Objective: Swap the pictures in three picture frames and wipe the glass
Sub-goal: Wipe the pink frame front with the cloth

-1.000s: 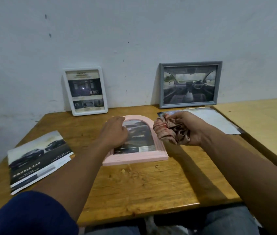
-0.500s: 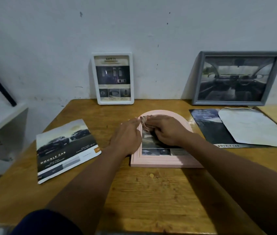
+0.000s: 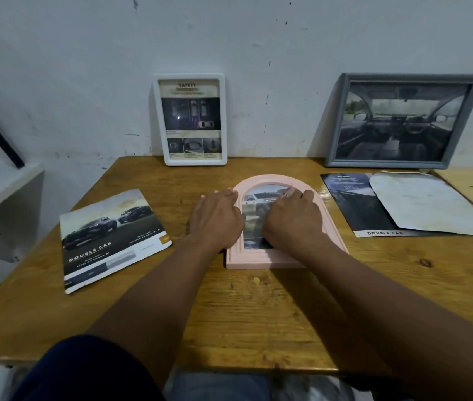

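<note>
The pink frame (image 3: 258,260) lay flat mid-bench (image 3: 258,314). The left grip (image 3: 215,218), fingers straight, pressed its 9 o'clock edge. The right grip (image 3: 293,218) curled round a mostly hidden cloth (image 3: 288,193) on the glass. A white frame (image 3: 191,120) stood at 11 o'clock and a grey frame (image 3: 403,120) at 1.

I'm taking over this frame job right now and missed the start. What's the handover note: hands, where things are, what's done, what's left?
Left hand: flat, steadying the left edge of the pink arched frame.
Right hand: grip curled over a cloth, mostly hidden, on that frame's glass.
The frame lies flat on the table, car picture inside. White frame and grey frame lean on the wall, pictures in.
Done: pink one filled.
Left: finish wiping it. Whether the other two were swapped or wiped cannot be told.
</note>
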### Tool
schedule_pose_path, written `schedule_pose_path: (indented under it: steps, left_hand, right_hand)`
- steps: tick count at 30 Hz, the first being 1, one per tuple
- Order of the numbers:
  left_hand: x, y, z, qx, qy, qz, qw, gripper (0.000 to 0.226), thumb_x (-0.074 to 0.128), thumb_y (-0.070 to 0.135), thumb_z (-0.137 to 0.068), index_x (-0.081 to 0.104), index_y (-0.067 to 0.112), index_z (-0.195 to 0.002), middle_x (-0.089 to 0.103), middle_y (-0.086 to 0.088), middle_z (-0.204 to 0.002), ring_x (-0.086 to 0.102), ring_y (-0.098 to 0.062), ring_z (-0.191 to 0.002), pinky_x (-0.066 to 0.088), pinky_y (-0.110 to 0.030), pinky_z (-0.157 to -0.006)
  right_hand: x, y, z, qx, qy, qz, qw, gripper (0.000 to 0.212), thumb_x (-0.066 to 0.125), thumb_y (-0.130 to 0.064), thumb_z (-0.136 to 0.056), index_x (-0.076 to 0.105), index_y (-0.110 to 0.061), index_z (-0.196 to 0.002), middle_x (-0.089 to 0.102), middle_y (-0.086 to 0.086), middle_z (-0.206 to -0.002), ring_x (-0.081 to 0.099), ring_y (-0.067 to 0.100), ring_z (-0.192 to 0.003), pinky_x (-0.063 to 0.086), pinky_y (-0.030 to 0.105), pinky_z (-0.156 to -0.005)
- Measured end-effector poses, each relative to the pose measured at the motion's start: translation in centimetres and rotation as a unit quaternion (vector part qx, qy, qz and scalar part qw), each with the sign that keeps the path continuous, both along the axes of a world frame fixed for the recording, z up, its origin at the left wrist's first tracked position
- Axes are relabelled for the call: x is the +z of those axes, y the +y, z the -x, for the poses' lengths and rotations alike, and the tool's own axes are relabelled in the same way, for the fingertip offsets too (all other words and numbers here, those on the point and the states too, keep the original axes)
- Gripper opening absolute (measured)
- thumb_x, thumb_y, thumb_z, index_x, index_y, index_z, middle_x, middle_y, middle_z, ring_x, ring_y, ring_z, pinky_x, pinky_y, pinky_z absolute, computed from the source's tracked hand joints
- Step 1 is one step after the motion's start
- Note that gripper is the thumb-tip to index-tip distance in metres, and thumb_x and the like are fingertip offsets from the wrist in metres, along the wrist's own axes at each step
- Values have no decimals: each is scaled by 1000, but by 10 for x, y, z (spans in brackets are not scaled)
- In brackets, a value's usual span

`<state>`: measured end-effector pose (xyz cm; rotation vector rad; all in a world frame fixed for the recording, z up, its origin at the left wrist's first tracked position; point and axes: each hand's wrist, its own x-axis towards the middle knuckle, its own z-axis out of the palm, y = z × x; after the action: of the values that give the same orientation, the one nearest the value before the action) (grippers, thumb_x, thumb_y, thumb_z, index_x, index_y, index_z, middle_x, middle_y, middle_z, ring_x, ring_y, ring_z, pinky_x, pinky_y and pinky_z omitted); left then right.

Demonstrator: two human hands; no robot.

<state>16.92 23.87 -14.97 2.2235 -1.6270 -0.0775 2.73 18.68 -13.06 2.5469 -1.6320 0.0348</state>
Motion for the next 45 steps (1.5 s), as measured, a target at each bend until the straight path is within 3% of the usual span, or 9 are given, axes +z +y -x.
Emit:
schedule_pose_path:
  steps: [5,8,11,15,23,33,37,41,45]
  left_hand:
    - [-2,-4,-4,-2,28,3,1000,49,42,19,-103,47,16,-152,43,-1,-160,36,-23,-148,19,-42,-125]
    - [-1,-4,-7,-8,37,2,999,52,42,15,-99,49,18,-151,43,0,-159,36,-24,-149,20,-43,-125]
    - [0,-1,-7,-8,44,9,999,53,43,13,-98,50,18,-150,44,-1,-158,36,-25,-149,19,-43,-125]
    - [0,1,-6,-7,43,8,999,51,41,15,-102,47,17,-152,42,0,-160,33,-25,-150,15,-41,-125]
    - [5,4,0,11,32,-4,999,50,42,18,-104,45,20,-153,41,1,-160,33,-24,-150,18,-43,-125]
    - [9,4,1,1,32,-7,999,49,42,15,-103,48,16,-151,44,-1,-159,38,-27,-147,25,-46,-124]
    - [7,5,0,0,30,-7,1000,50,40,15,-103,47,17,-152,43,0,-159,38,-28,-147,23,-46,-124]
    - [6,4,-1,7,33,-7,999,49,41,17,-103,47,18,-152,43,0,-159,37,-29,-147,27,-46,-123]
    - [6,3,1,7,36,-8,999,50,42,16,-102,47,19,-152,44,-1,-159,39,-28,-146,30,-47,-122]
  right_hand:
    - [-8,7,-33,16,-63,-62,996,56,55,-46,-84,60,-8,-126,53,21,-132,42,41,-125,37,54,-104]
    - [-5,10,-26,119,-137,-73,981,35,54,-35,-88,68,-17,-115,64,10,-124,50,32,-119,39,50,-104]
    - [7,1,11,181,-191,-183,947,41,50,-22,-99,57,-30,-139,51,2,-149,40,28,-139,28,46,-117]
    - [30,-11,56,195,-96,-243,945,51,46,-24,-104,37,-35,-153,35,6,-159,35,27,-143,27,28,-108]
    - [10,37,17,41,-76,-151,985,57,51,-26,-94,42,-4,-145,40,20,-151,37,36,-139,33,50,-115]
    - [35,32,58,213,-114,-268,933,53,46,-11,-100,49,-40,-144,40,3,-157,40,26,-139,35,39,-113]
    - [33,26,84,185,-73,-183,963,48,53,-20,-96,54,-35,-141,57,8,-136,56,27,-114,45,32,-87]
    - [9,63,55,114,-22,-8,993,36,50,-30,-96,55,-15,-128,59,11,-125,53,30,-111,45,42,-93]
    - [9,82,20,142,-92,-8,986,32,55,-33,-92,61,-15,-118,61,9,-116,51,29,-108,44,42,-91]
